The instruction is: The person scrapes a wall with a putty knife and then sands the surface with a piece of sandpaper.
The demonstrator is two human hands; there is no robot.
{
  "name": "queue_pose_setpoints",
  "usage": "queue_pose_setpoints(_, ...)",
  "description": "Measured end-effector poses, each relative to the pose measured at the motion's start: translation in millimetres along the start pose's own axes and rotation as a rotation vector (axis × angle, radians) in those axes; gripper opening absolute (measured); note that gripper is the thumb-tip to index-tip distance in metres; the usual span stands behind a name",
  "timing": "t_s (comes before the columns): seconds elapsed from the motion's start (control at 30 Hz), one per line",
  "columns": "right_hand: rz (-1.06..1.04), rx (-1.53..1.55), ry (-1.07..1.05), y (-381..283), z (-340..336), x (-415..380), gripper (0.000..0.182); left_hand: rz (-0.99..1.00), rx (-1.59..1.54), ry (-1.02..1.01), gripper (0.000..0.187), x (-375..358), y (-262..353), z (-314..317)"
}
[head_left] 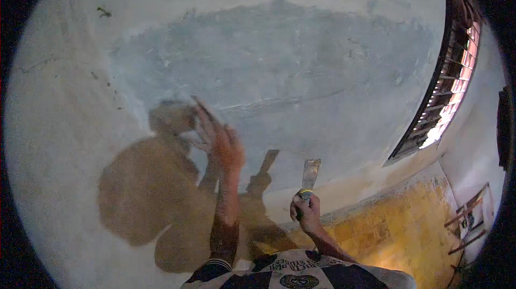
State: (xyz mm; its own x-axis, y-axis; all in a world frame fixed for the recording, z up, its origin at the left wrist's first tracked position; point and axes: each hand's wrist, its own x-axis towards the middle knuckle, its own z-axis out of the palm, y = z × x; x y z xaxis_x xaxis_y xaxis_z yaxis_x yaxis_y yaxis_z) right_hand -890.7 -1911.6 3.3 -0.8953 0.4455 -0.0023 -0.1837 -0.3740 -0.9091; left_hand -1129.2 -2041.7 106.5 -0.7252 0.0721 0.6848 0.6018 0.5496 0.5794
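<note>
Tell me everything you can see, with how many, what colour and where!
Wall: one, whitish, filling most of the view
Patch: one, blue-grey, on the wall
Barred window: one, dark-framed, upper right
Tiled surface: one, yellow, lower right
Wooden frame: one, brown, far right
Scraper: one, greyish blade, in the right hand
Thin object: one, brownish, at the left fingers, too blurred to name
Shadow: one joined shape, brown, on the wall
Shirt: one, black and white, bottom
Left hand: one, blurred, centre-left
Right hand: one, low centre
</note>
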Motion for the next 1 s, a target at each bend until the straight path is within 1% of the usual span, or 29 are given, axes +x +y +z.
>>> queue_pose_setpoints(0.03,-0.001,-0.036,0.031,-6.9,-8.6,2.4,0.015,0.01,0.05,0.005,0.072,-3.1,-8.0,13.0)
queue_pose_setpoints(0.07,0.001,-0.07,0.06,-13.3,-16.3,3.0,0.015,0.02,0.1,0.011,0.072,-0.1,15.1,8.6)
queue_pose_setpoints(0.13,-0.023,-0.057,0.016,-34.9,-28.7,0.9,0.017,0.214,0.648,0.028,0.07,-14.7,71.8,4.7)
queue_pose_setpoints(0.23,-0.113,-0.112,-0.063,-54.6,-53.9,8.1,0.02,0.286,0.692,-0.135,0.068,-32.6,97.7,13.0)
queue_pose_setpoints(0.27,-0.149,-0.139,-0.087,-59.1,-62.5,10.8,0.021,0.246,0.524,-0.089,0.07,-27.5,77.7,21.6)
queue_pose_setpoints(0.3,-0.143,-0.142,-0.081,-64.7,-71.3,13.7,0.02,0.206,0.357,-0.044,0.071,-18.4,36.5,33.2)
queue_pose_setpoints(0.37,-0.123,-0.151,-0.076,-75.4,-87.8,17.2,0.019,0.043,0.127,-0.01,0.074,-16.5,25.8,41.2)
queue_pose_setpoints(0.4,-0.125,-0.145,-0.055,-78.9,-95.4,19.3,0.019,-0.076,0.063,-0.017,0.075,-16.2,44.3,42.2)
queue_pose_setpoints(0.47,-0.13,-0.127,-0.02,-81.7,-106.5,22.9,0.019,-0.008,0.219,-0.062,0.075,-29.6,99.0,41.8)
queue_pose_setpoints(0.5,-0.124,-0.086,-0.009,-78.4,-112.3,26.5,0.019,0.177,0.431,-0.101,0.073,-44.6,141.7,45.3)
queue_pose_setpoints(0.53,-0.111,-0.065,-0.016,-79.1,-115.0,27.2,0.019,0.364,0.64,-0.139,0.072,-52.8,164.9,49.1)
queue_pose_setpoints(0.63,-0.096,-0.042,-0.028,-75.6,-124.4,28.5,0.018,0.315,0.617,-0.123,0.072,-52.3,176.5,60.2)
queue_pose_setpoints(0.67,-0.097,-0.068,-0.033,-69.8,-132.7,28.5,0.018,0.25,0.539,-0.106,0.072,-43.8,165.8,64.6)
queue_pose_setpoints(0.73,-0.096,-0.104,-0.044,-69.3,-150.1,30.4,0.018,0.042,0.259,-0.085,0.073,-19.8,120.5,78.8)
queue_pose_setpoints(0.77,-0.095,-0.109,-0.054,-70.1,-157.9,30.7,0.019,-0.024,0.205,-0.077,0.073,-14.7,107.5,87.6)
queue_pose_setpoints(0.8,-0.093,-0.112,-0.067,-70.5,-164.3,30.7,0.019,-0.047,0.222,-0.074,0.074,-18.7,113.0,99.1)
queue_pose_setpoints(0.83,-0.092,-0.096,-0.063,-72.7,-169.7,32.0,0.02,0.018,0.336,-0.092,0.075,-31.2,137.7,108.6)
queue_pose_setpoints(0.9,-0.093,-0.074,-0.049,-84.7,-182.2,37.4,0.021,0.196,0.595,-0.177,0.076,-64.6,206.8,124.5)
queue_pose_setpoints(0.93,-0.098,-0.081,-0.046,-91.4,-186.8,39.5,0.021,0.237,0.619,-0.199,0.076,-72.8,226.1,129.2)
queue_pose_setpoints(1.0,-0.103,-0.093,-0.032,-101.7,-194.8,38.5,0.022,0.191,0.51,-0.152,0.078,-72.3,238.7,128.8)
